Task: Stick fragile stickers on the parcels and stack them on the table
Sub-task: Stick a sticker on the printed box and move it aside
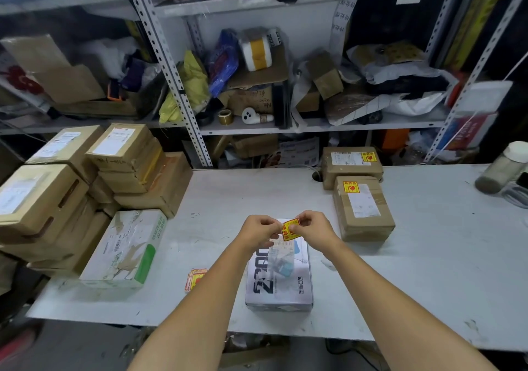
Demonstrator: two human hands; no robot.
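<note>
A grey-white printed parcel [281, 279] lies on the white table [428, 270] in front of me. Just above its far end, my left hand [260, 227] and my right hand [313, 226] pinch a yellow and red fragile sticker [290, 229] between their fingertips, one hand on each side. The sticker is held tilted, a little above the parcel's shipping label. A small pile of fragile stickers [195, 279] rests on the table left of my left forearm. Two brown parcels [363, 209] [351, 162] with fragile stickers on top sit at the right rear.
A white and green box [125, 250] and stacked brown cartons [43, 199] [128, 156] crowd the table's left end. A plastic jar [503, 170] lies at the far right. Metal shelving [197, 130] full of packages stands behind the table.
</note>
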